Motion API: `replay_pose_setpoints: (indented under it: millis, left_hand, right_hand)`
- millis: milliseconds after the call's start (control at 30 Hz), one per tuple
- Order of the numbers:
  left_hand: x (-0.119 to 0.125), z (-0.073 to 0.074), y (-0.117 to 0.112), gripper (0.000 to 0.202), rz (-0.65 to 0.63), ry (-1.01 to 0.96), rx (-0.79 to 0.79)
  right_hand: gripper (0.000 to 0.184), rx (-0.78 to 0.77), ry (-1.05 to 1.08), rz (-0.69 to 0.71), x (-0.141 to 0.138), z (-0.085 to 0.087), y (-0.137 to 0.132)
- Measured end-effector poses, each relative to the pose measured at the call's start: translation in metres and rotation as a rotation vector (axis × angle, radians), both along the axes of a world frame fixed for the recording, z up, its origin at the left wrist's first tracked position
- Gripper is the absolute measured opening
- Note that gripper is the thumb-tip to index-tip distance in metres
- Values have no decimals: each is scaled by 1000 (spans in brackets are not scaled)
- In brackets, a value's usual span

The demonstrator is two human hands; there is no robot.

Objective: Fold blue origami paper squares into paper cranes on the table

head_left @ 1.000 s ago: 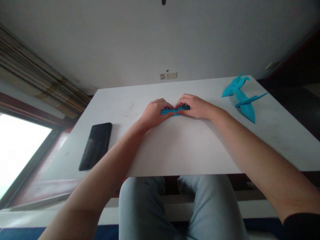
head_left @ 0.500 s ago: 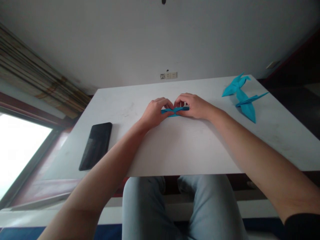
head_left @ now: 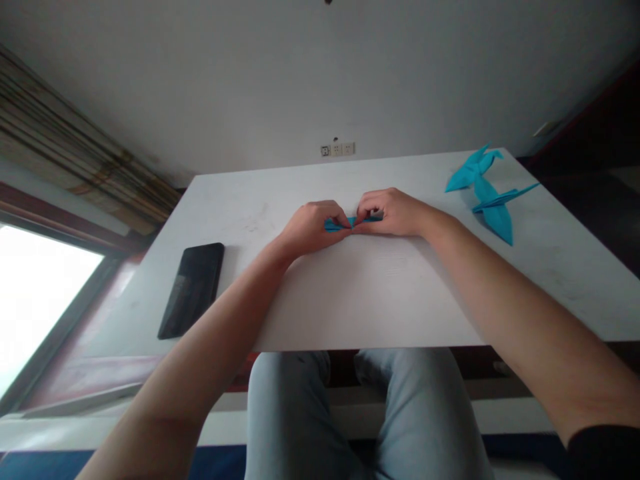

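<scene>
A piece of folded blue paper point(head_left: 334, 225) lies low over the table, mostly covered by my fingers. My left hand point(head_left: 316, 225) pinches its left part, thumb in front and fingertips behind. From the other side my right hand point(head_left: 389, 212) pinches the right part, and both sets of fingertips nearly meet at the paper's middle. Its exact fold shape is hidden. To the right, two blue origami cranes sit close together: the farther crane point(head_left: 473, 170) and the nearer crane point(head_left: 495, 207), wings spread.
The white table point(head_left: 340, 293) reaches back to the grey wall with its power sockets point(head_left: 337, 150). A black phone point(head_left: 194, 287) lies on the left, beside my left forearm. A window point(head_left: 45, 307) and a curtain point(head_left: 75, 127) are at far left.
My thumbs and fingertips have closed in on the paper's middle, so less of it shows. The left fingers have come down and rightward. The cranes and phone stay in place.
</scene>
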State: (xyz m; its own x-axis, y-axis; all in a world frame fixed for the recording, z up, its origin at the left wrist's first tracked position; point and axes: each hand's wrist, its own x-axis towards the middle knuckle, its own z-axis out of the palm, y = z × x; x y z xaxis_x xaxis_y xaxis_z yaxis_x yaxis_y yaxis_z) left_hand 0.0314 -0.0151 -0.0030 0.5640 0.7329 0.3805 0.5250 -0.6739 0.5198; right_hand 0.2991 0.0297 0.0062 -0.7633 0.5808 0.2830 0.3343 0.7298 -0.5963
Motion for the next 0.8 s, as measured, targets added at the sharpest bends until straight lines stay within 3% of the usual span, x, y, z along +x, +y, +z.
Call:
replay_pose_setpoints:
  millis: [167, 267, 367, 433, 567, 800]
  left_hand:
    - [-2, 2, 0, 13, -61, -25, -33]
    - [-2, -1, 3, 13, 20, -21, -39]
    - [-3, -4, 5, 37, 133, 10, -59]
    - [-4, -5, 5, 42, 174, 35, -62]
    - [-6, -5, 5, 39, 187, 74, -46]
    - [-4, 0, 3, 28, 174, 77, -106]
  right_hand:
    - [32, -46, -23, -31, 2, 3, 0]
    - [30, -67, -48, -87, 2, 3, 0]
    - [38, -73, -54, -143, 3, 0, 1]
    - [38, -65, -59, -150, 4, -2, 3]
    - [34, -51, -65, -150, 3, -3, 3]
    - [28, -157, -80, -145, -2, 10, -12]
